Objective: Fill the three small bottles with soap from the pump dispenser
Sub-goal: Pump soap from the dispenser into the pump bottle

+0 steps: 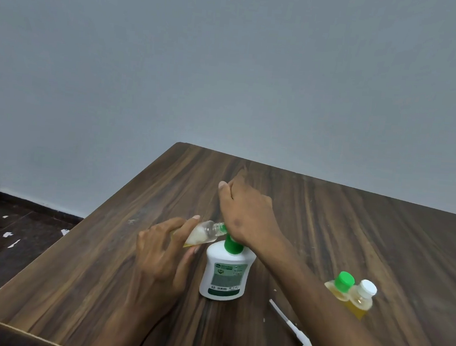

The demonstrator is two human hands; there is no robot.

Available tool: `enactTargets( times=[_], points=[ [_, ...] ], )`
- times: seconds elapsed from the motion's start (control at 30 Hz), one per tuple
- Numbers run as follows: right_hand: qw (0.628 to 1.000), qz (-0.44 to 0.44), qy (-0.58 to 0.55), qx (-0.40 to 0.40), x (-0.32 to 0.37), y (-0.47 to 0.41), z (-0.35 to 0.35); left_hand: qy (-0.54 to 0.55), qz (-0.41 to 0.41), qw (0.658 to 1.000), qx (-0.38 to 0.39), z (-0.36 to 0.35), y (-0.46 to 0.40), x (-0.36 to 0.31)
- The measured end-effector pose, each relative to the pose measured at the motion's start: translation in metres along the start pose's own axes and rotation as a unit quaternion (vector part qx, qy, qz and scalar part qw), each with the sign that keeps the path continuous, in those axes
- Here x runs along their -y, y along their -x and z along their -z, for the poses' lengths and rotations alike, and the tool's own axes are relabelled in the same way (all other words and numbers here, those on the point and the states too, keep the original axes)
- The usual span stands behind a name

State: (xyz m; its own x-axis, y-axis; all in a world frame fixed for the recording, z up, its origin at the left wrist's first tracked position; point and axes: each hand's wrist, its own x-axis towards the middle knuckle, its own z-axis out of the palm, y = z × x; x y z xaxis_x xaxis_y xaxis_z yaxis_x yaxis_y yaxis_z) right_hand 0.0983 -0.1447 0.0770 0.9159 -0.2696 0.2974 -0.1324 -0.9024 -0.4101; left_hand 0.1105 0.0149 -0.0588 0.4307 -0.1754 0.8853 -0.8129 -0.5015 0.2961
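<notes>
Fingers (180,230) of the left hand (158,260) are curled round a small clear bottle (205,233), holding it tipped on its side with its open neck aimed at the green nozzle of the pump dispenser (226,272), just right of them. A little pale yellow soap lies in the bottle's lower end, under those fingers. Over the pump head the right hand (245,215) rests palm down; from here its fingers are hidden behind the knuckles, so I cannot tell whether they lie flat or curl over the head.

Well to the right of both hands, on the surface (354,225), stand two capped small bottles, one with a green cap (342,286) and one with a white cap (362,297), both showing yellow soap. Near the right forearm lies a white pump tube (293,330).

This looks like the third and last fill. Next calls for pressing the pump firmly while keeping the neck tight against the nozzle, lest soap run onto the wood.
</notes>
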Motion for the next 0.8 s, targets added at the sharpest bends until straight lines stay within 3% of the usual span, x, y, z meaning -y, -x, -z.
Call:
enactTargets(
  times=[0.8],
  points=[
    [1.000, 0.006, -0.030, -0.004, 0.0012, 0.0007, 0.0006, -0.002, 0.006, 1.000, -0.001, 0.0001, 0.0001, 0.0012]
  ],
)
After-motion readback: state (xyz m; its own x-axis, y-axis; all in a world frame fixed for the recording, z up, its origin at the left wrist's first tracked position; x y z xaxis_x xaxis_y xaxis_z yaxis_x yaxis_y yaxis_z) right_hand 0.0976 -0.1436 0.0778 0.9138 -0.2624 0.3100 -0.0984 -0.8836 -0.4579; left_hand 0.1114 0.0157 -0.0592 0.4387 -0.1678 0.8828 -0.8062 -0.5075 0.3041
